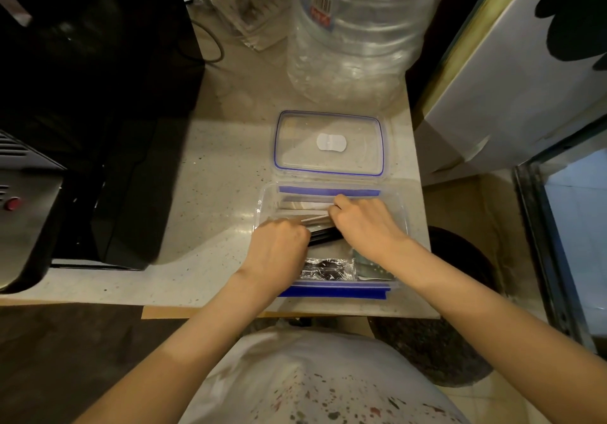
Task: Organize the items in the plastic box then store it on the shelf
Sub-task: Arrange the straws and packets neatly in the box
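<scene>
A clear plastic box [402,208] with blue clips stands open on the counter near its right edge. Its clear lid [329,143] with a blue seal lies flat just behind it. Both my hands are inside the box. My left hand [279,246] is closed over a bundle of dark and silver stick-like items [320,226]. My right hand [363,221] pinches the same bundle from the right. Shiny wrapped packets [326,269] lie at the box's near end. What lies under my hands is hidden.
A large clear water jug [354,29] stands behind the lid. A black appliance [98,111] fills the left of the speckled counter [213,177]. A white cabinet [512,79] rises on the right. A dark round bin [453,292] sits below the counter edge.
</scene>
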